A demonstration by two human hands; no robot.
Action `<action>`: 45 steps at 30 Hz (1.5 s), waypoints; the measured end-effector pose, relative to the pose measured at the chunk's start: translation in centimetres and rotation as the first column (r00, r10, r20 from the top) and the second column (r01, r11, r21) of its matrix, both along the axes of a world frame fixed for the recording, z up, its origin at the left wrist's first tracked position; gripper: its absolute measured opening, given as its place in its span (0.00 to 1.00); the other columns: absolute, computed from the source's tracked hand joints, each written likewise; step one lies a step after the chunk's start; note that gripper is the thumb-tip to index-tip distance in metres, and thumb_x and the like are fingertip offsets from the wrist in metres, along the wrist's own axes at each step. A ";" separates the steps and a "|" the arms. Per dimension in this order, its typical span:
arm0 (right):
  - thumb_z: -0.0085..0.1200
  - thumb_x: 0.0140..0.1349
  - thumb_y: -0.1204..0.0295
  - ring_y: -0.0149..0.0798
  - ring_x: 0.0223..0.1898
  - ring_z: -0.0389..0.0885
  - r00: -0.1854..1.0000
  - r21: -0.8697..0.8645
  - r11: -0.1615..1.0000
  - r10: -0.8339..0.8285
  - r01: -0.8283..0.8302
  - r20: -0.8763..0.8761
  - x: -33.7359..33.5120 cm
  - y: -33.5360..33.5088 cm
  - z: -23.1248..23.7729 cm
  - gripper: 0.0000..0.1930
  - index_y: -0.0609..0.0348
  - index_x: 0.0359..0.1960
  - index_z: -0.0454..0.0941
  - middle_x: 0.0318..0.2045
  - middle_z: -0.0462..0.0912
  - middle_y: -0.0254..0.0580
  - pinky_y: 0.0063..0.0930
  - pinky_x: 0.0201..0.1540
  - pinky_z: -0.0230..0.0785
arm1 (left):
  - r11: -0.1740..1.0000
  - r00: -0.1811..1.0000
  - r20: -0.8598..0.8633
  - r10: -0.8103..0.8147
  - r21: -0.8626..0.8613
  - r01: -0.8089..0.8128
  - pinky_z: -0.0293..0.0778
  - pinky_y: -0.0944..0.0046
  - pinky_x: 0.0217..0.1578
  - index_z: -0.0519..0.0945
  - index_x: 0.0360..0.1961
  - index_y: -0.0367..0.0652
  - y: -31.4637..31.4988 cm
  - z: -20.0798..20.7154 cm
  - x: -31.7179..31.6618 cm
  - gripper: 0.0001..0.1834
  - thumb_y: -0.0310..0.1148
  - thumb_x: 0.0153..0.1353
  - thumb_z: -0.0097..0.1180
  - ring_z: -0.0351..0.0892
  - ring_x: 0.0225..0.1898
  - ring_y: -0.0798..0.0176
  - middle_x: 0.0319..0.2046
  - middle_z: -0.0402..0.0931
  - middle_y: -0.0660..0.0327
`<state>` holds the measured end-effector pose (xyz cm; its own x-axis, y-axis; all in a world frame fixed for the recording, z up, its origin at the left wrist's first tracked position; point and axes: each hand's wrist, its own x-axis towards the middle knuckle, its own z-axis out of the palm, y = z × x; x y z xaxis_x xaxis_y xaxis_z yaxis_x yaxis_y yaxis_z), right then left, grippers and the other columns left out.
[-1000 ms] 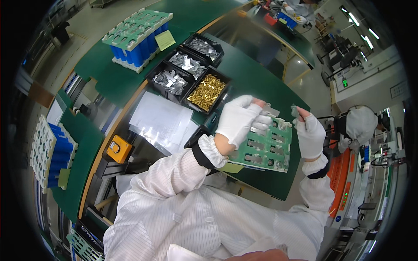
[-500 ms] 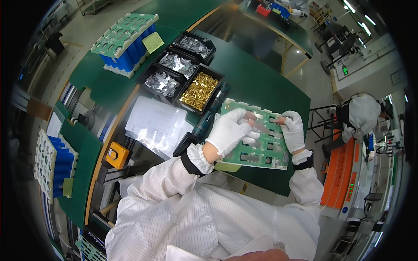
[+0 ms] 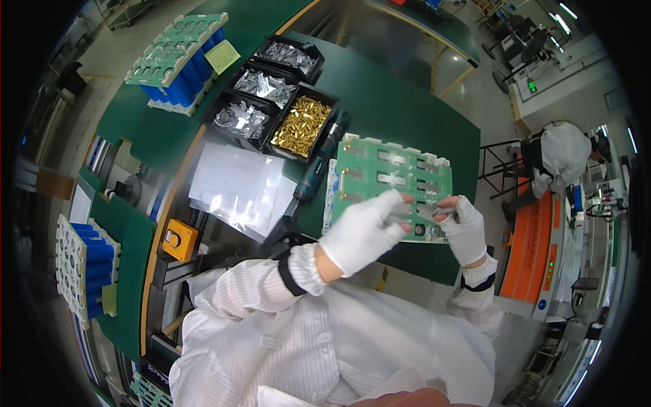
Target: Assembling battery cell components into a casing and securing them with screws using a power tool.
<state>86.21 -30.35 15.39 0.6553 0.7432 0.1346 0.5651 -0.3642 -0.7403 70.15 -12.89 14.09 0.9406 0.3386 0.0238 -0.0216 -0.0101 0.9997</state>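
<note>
A green circuit board (image 3: 390, 173) with silver strips on it lies flat on the green table (image 3: 407, 102). Both my hands wear white gloves and meet over the board's near right part. My left hand (image 3: 363, 230) pinches one end of a small silver metal strip (image 3: 426, 212). My right hand (image 3: 464, 227) pinches the strip's other end with thumb and forefinger. The strip hovers just above the board, and my left hand hides part of the board's near edge.
A dark electric screwdriver (image 3: 317, 175) lies left of the board. Behind it stand black trays of silver parts (image 3: 243, 119) and brass parts (image 3: 302, 125). A clear plastic bag (image 3: 234, 186), blue cell packs (image 3: 180, 54), a yellow button box (image 3: 178, 239) and another person (image 3: 559, 156) are around.
My hands were apart, the left on the board and the right raised at its right edge. They have come together over the board's near right part, with the strip between them.
</note>
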 end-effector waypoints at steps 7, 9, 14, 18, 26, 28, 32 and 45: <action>0.62 0.48 0.82 0.42 0.30 0.77 0.962 -0.167 0.977 0.169 -0.135 0.213 2.4 -3.9 -3.2 0.10 0.58 0.31 0.77 0.27 0.76 0.41 0.32 0.33 0.71 | 0.945 0.949 -0.044 0.313 0.114 -0.307 0.77 0.70 0.45 0.75 0.52 0.35 5.7 -3.8 -6.3 0.17 0.17 0.60 0.51 0.81 0.43 0.67 0.43 0.80 0.59; 0.62 0.46 0.82 0.44 0.31 0.76 0.953 -0.157 0.975 0.190 -0.156 0.235 2.2 -3.4 -3.2 0.10 0.58 0.30 0.77 0.27 0.75 0.41 0.34 0.34 0.70 | 0.914 0.907 -0.119 0.403 0.104 -0.393 0.75 0.70 0.48 0.75 0.51 0.34 7.7 -5.7 -8.4 0.17 0.16 0.61 0.49 0.80 0.46 0.66 0.45 0.79 0.57; 0.64 0.43 0.81 0.46 0.32 0.74 0.846 -0.171 0.943 0.331 -0.285 0.417 2.3 -2.0 -3.5 0.12 0.57 0.30 0.77 0.29 0.76 0.40 0.36 0.34 0.69 | 0.755 0.736 -0.188 0.650 0.266 -0.599 0.73 0.69 0.47 0.79 0.46 0.39 10.4 -10.5 -13.3 0.15 0.18 0.57 0.56 0.80 0.44 0.67 0.42 0.81 0.56; 0.64 0.45 0.81 0.44 0.32 0.75 0.897 -0.117 0.963 0.270 -0.244 0.349 1.7 -2.3 -3.1 0.13 0.56 0.34 0.79 0.31 0.76 0.40 0.33 0.34 0.69 | 0.605 0.786 -0.183 0.590 0.745 -0.281 0.71 0.59 0.53 0.78 0.49 0.41 11.3 -11.1 -15.2 0.22 0.20 0.49 0.59 0.76 0.52 0.54 0.50 0.76 0.53; 0.56 0.59 0.79 0.38 0.40 0.77 0.965 0.054 0.998 -0.041 0.028 0.258 1.5 -3.5 -2.9 0.08 0.60 0.40 0.77 0.37 0.77 0.40 0.27 0.46 0.68 | 0.234 0.902 -0.133 0.412 0.972 0.037 0.70 0.54 0.51 0.77 0.45 0.45 13.1 -13.6 -16.1 0.21 0.25 0.46 0.60 0.72 0.55 0.50 0.52 0.73 0.56; 0.55 0.60 0.79 0.37 0.40 0.77 0.969 0.085 0.996 -0.017 -0.004 0.245 1.8 -3.8 -2.9 0.07 0.61 0.40 0.77 0.38 0.77 0.39 0.26 0.46 0.68 | 0.223 0.940 -0.087 0.329 0.975 0.012 0.75 0.57 0.45 0.78 0.40 0.45 14.1 -14.3 -16.4 0.15 0.25 0.47 0.59 0.77 0.47 0.52 0.47 0.76 0.58; 0.54 0.61 0.80 0.35 0.41 0.76 0.958 0.126 0.992 -0.062 0.028 0.279 2.3 -4.2 -2.2 0.07 0.61 0.41 0.77 0.39 0.77 0.39 0.25 0.46 0.68 | 0.265 0.919 -0.255 0.301 0.948 0.176 0.76 0.59 0.41 0.79 0.34 0.42 14.8 -13.3 -17.2 0.08 0.27 0.51 0.57 0.80 0.39 0.54 0.41 0.79 0.61; 0.49 0.59 0.84 0.33 0.44 0.72 0.966 0.194 0.973 -0.165 0.126 0.199 1.7 -4.2 -0.5 0.10 0.66 0.43 0.73 0.42 0.74 0.40 0.24 0.50 0.65 | 0.201 0.966 -0.040 0.255 0.980 -0.012 0.70 0.56 0.52 0.78 0.37 0.44 17.8 -15.9 -16.9 0.13 0.32 0.48 0.60 0.76 0.50 0.55 0.43 0.77 0.57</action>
